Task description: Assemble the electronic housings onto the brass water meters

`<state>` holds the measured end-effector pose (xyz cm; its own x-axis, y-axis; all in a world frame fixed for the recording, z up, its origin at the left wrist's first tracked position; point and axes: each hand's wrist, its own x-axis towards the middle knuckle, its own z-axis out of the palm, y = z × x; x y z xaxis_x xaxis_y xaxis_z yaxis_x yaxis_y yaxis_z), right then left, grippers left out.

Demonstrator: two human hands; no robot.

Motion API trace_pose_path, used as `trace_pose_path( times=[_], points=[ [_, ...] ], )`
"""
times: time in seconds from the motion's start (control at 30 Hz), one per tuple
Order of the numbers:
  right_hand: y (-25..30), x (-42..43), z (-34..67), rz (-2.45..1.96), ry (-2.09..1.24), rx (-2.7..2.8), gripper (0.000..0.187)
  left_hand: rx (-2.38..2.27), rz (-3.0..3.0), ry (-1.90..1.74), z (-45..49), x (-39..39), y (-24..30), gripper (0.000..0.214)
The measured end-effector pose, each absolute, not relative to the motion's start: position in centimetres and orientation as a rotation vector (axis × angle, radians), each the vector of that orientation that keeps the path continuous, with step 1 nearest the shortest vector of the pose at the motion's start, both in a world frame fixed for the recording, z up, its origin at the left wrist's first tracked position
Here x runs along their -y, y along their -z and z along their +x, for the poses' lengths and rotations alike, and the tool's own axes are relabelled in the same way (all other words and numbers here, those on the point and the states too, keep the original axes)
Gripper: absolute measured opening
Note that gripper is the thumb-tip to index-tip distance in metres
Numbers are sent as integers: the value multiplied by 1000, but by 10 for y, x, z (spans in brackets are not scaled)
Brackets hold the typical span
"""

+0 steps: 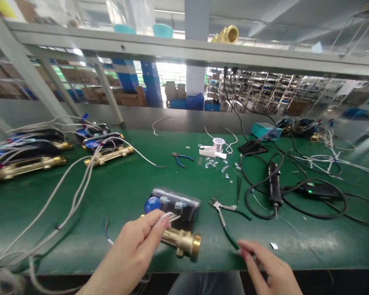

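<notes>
A brass water meter (180, 223) with a clear-topped black and blue housing lies on the green mat near the front edge. My left hand (135, 246) is closed in a pinch on the thin white wires (169, 217) that come out of the meter. My right hand (267, 268) reaches along the mat with its fingers stretched out, fingertips touching the end of the green handle of the pliers (226, 219). It holds nothing. The pliers lie on the mat just right of the meter, jaws pointing away from me.
Several more brass meters (107, 149) with white cables lie at the far left. Blue-handled cutters (180, 157), a solder spool (218, 144), small loose parts (215, 164), a black soldering iron (274, 184) with looping cords and a teal stand (263, 130) lie beyond. A metal shelf rail (184, 51) runs overhead.
</notes>
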<state>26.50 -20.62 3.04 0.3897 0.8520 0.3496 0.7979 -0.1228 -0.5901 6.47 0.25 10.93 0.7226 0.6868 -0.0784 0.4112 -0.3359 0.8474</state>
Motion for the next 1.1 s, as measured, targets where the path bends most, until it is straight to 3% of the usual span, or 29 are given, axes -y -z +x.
trace_pose_path(
  times=[0.13,0.27,0.5,0.67,0.87,0.97,1.1],
  points=[
    [-25,189,277,-2178,288,1407,17,-803,1991,-323,57,5,-98,41],
    [-20,156,273,-2466,269,1454,26,-808,1999,-345,45,9,-95,34],
    [-34,139,278,-2446,225,1614,15,-843,2341,-428,39,8,-97,25],
    [-65,149,292,-2127,-229,1152,34,-825,2625,-933,54,9,-107,22],
    [-77,162,289,-1249,-900,396,36,-704,2765,-849,86,10,-112,27],
    [-71,169,287,-1078,-1007,366,31,-713,2758,-849,88,8,-106,10],
    [-68,174,289,-1253,-935,647,32,-704,2670,-860,80,6,-100,15]
  ],
)
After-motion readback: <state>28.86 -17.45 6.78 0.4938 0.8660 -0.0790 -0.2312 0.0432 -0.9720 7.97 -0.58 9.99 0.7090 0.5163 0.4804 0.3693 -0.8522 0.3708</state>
